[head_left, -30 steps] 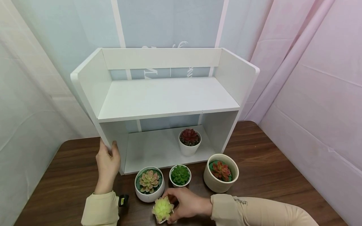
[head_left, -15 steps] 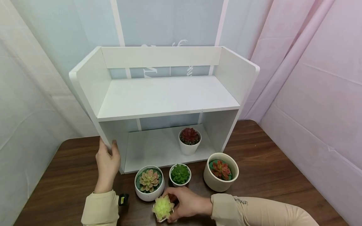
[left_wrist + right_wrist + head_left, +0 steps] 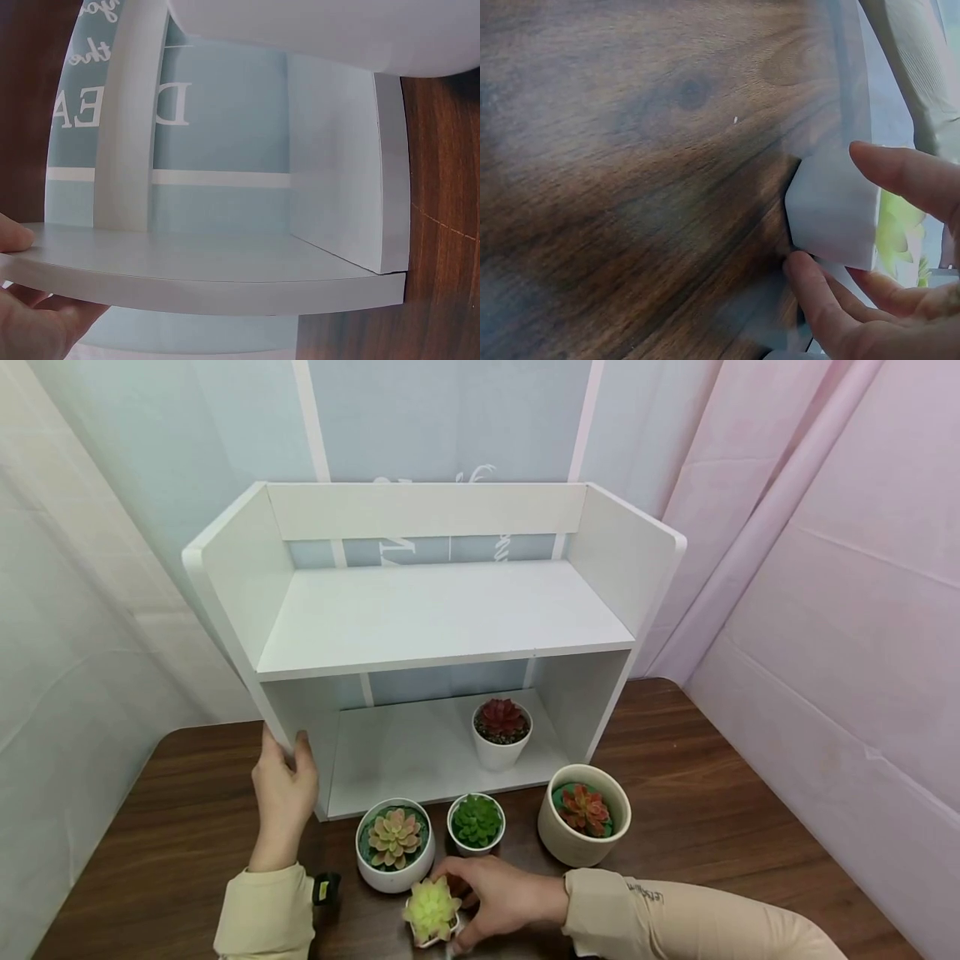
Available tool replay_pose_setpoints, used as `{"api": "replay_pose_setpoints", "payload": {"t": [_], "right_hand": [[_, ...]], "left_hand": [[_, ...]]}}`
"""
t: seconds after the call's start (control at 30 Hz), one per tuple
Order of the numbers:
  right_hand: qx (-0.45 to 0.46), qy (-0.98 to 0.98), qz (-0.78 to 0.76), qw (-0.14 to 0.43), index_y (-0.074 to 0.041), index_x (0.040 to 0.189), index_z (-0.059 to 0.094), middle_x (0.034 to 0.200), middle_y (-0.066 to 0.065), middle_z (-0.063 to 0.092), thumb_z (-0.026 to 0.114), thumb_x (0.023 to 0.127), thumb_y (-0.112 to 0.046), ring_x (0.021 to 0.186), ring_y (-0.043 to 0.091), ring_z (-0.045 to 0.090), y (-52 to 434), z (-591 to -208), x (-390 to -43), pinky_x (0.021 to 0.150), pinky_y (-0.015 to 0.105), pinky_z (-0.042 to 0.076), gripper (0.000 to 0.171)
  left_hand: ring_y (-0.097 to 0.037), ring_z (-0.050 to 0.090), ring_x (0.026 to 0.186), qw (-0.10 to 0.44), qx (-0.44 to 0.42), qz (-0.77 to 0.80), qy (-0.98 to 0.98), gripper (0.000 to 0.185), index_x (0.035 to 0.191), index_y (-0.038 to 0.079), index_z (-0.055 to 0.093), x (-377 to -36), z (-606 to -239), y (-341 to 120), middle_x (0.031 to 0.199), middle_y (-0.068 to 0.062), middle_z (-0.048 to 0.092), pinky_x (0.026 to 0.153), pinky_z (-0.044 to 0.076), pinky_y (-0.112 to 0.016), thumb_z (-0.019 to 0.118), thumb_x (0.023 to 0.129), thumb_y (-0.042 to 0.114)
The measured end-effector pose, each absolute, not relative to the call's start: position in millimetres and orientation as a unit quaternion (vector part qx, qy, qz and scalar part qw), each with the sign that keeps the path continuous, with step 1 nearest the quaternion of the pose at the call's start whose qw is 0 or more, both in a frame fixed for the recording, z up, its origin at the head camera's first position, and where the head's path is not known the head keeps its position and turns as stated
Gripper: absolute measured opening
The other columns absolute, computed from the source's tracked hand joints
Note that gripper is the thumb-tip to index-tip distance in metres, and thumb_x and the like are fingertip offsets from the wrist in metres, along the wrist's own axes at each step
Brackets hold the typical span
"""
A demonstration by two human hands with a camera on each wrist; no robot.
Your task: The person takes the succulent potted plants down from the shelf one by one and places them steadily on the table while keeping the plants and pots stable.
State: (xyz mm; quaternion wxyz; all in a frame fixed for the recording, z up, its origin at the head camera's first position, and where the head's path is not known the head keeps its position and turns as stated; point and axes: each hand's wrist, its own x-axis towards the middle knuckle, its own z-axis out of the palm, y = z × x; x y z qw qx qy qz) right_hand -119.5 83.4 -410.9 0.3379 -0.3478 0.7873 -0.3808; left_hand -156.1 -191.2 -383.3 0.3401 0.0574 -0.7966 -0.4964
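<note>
My right hand grips a small white pot holding a yellow-green succulent at the front edge of the brown table. In the right wrist view its fingers curl round the pot's wall. My left hand holds the front edge of the white shelf unit's left side panel, with the thumb on the inner face and the palm outside.
In front of the shelf stand a pink-green succulent in a white bowl, a green one in a small pot and a red one in a beige pot. A red succulent sits on the lower shelf. Curtains hang close behind and at right.
</note>
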Motion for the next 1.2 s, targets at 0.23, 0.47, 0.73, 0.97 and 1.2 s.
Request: {"api": "replay_pose_setpoints", "payload": {"t": [0.23, 0.47, 0.73, 0.97, 1.2], "right_hand": [[-0.332, 0.778, -0.391, 0.361, -0.016, 0.123, 0.052, 0.106, -0.007, 0.060, 0.080, 0.072, -0.001, 0.096, -0.004, 0.056, 86.8, -407.3, -119.6, 0.080, 0.017, 0.051, 0.060], [-0.327, 0.803, -0.375, 0.328, -0.010, 0.122, 0.054, 0.107, 0.001, 0.064, 0.082, 0.073, -0.007, 0.095, 0.003, 0.060, 95.2, -390.3, -123.9, 0.082, 0.017, 0.050, 0.056], [-0.333, 0.807, -0.387, 0.296, -0.009, 0.116, 0.060, 0.104, 0.005, 0.065, 0.080, 0.077, -0.012, 0.094, 0.009, 0.063, 105.6, -364.5, -126.4, 0.082, 0.020, 0.052, 0.044], [-0.337, 0.831, -0.365, 0.249, -0.009, 0.113, 0.062, 0.108, 0.005, 0.066, 0.077, 0.081, -0.023, 0.098, 0.015, 0.064, 115.6, -343.3, -136.2, 0.083, 0.024, 0.053, 0.038], [-0.309, 0.832, -0.424, 0.181, 0.002, 0.118, 0.058, 0.108, 0.019, 0.065, 0.073, 0.083, -0.017, 0.101, 0.034, 0.064, 124.0, -327.4, -156.4, 0.084, 0.029, 0.054, 0.042]], "left_hand": [[-0.055, 0.050, 0.115, 0.337, 0.058, -0.498, -0.797, 0.043, 0.139, -0.005, 0.037, -155.4, -382.9, -191.7, 0.129, -0.037, 0.050, 0.082, 0.042, -0.070, 0.044, 0.098, 0.006], [-0.054, 0.050, 0.116, 0.339, 0.057, -0.500, -0.795, 0.043, 0.140, -0.004, 0.038, -155.2, -382.8, -192.0, 0.129, -0.037, 0.050, 0.082, 0.041, -0.070, 0.045, 0.098, 0.005], [-0.054, 0.051, 0.115, 0.340, 0.060, -0.495, -0.797, 0.042, 0.138, -0.005, 0.039, -154.7, -382.4, -191.2, 0.128, -0.037, 0.052, 0.082, 0.042, -0.070, 0.045, 0.098, 0.005], [-0.054, 0.051, 0.115, 0.341, 0.059, -0.495, -0.797, 0.043, 0.139, -0.005, 0.038, -155.3, -384.0, -191.7, 0.129, -0.037, 0.051, 0.083, 0.042, -0.070, 0.045, 0.098, 0.005], [-0.054, 0.051, 0.115, 0.347, 0.060, -0.495, -0.795, 0.042, 0.138, -0.005, 0.039, -155.7, -384.2, -192.5, 0.127, -0.037, 0.052, 0.083, 0.043, -0.069, 0.045, 0.097, 0.005]]}}
